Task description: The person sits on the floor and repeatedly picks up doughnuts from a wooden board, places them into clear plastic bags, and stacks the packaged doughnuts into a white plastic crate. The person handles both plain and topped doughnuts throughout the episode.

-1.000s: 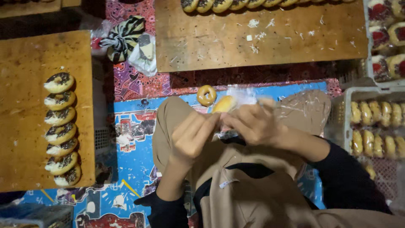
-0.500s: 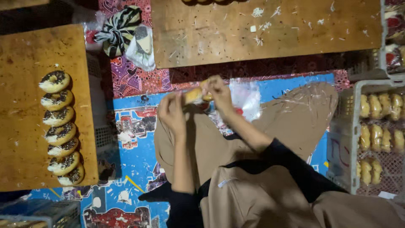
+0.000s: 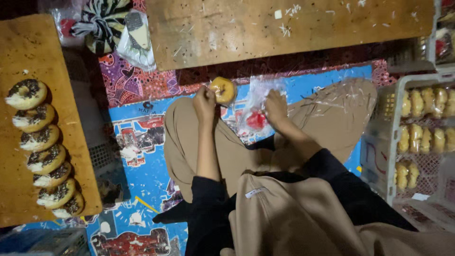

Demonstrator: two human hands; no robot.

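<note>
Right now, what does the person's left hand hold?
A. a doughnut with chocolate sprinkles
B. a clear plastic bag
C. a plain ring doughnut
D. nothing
C: the left hand grips a plain golden doughnut over the knee, while the right hand is at the clear plastic bags.

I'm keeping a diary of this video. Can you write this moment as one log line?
left hand: holds plain donut | right hand: on clear plastic bags | wooden board: row of topped donuts

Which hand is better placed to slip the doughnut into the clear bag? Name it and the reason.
Left, probably. The left hand already holds the doughnut, right beside the clear bag that the right hand grips.
</note>
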